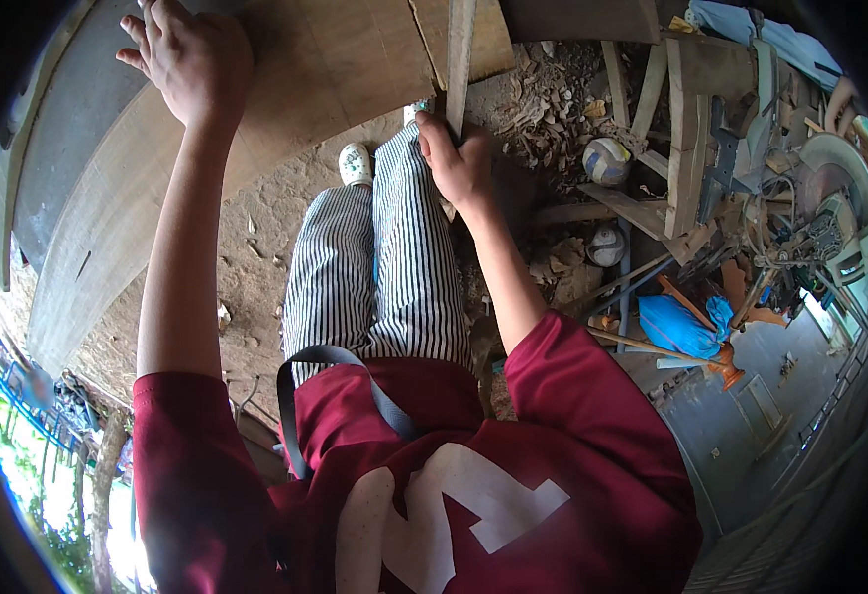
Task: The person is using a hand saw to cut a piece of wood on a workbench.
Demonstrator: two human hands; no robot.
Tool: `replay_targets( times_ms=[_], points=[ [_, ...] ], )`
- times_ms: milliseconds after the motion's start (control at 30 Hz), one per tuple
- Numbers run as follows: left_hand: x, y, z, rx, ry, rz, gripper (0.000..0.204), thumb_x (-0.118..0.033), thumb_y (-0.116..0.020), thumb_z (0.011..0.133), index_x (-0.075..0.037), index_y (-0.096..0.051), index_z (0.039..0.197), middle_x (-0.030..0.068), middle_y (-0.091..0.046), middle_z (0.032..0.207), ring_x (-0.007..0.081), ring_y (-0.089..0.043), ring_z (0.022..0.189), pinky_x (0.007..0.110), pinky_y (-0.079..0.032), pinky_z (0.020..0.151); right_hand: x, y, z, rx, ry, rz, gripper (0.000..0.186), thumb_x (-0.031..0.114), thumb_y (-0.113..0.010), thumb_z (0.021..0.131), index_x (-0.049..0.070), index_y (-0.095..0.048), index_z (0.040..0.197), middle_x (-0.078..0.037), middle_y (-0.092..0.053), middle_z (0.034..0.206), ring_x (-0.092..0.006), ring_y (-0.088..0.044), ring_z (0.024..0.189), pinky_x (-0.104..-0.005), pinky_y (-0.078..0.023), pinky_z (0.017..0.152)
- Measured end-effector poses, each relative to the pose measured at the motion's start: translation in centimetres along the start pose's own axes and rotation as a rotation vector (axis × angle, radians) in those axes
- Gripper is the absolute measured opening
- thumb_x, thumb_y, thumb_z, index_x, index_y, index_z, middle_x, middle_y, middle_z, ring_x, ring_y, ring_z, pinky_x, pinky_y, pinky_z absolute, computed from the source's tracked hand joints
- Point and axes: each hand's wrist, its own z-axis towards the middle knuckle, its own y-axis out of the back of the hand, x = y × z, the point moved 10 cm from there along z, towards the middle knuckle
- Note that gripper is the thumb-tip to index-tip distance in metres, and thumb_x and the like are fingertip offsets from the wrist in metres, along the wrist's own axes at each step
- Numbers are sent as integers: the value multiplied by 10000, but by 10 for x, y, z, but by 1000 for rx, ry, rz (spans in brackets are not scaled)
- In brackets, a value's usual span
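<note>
Large brown plywood sheets [325, 69] lie ahead of me, the nearest reaching over the ground close to my feet. My left hand [196, 64] is stretched out at the far left over a dark grey sheet [67, 148] and the plywood, its fingers spread and holding nothing. Close to my right knee, my right hand [460, 163] is closed round the near end of a narrow wooden slat [460, 59]. This slat runs away from me across the plywood and out of the top of the view. Its lower tip is partly hidden by my fingers.
Bare soil with dry leaves [553, 94] surrounds my feet. On the right stand wooden posts [686, 148], with a worn ball [607, 161] and another ball [607, 246] beside them. Farther right are a round fan-like guard [840, 168], a blue bag [676, 325] and mixed scrap.
</note>
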Motion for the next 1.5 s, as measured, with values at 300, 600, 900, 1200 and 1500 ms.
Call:
replay_targets(
  times_ms=[300, 600, 900, 1200, 1500],
  points=[
    [-1, 2, -1, -13, -17, 14, 370, -129, -366, 719, -78, -428, 1080, 172, -363, 1198, 357, -225, 1175, 495, -104, 972, -3, -1, 2, 6, -39, 10, 338, 206, -498, 788, 40, -432, 501, 30, -407, 448, -47, -370, 405, -210, -267, 390],
    [-3, 2, -2, -12, 8, -5, 376, -130, -363, 718, -67, -419, 1084, 189, -357, 1197, 355, -232, 1173, 486, -113, 974, 6, 0, 6, -21, -38, 12, 346, 217, -495, 783, 36, -435, 494, 26, -405, 435, -45, -362, 394, -210, -258, 380],
    [7, 0, 0, -5, 41, -38, 417, -144, -381, 733, -22, -344, 1130, 200, -304, 1234, 375, -179, 1188, 484, -71, 978, 23, -4, 15, -26, 30, -72, 313, 187, -495, 745, 17, -440, 487, 1, -427, 430, -79, -420, 417, -254, -324, 410],
    [3, 9, 0, 7, 103, -57, 445, -63, -357, 724, -19, -300, 1164, 193, -302, 1239, 355, -208, 1184, 478, -113, 976, 23, -9, 17, -42, 113, -167, 251, 182, -466, 756, -11, -468, 596, -40, -436, 446, -112, -409, 434, -287, -332, 441],
    [13, 14, 3, 39, 170, -36, 429, -53, -370, 721, -1, -328, 1145, 174, -326, 1227, 313, -203, 1197, 450, -112, 984, 13, -11, 18, -94, -9, -174, 302, 183, -484, 743, -3, -446, 508, -14, -400, 394, -88, -409, 386, -289, -308, 368]
  ],
)
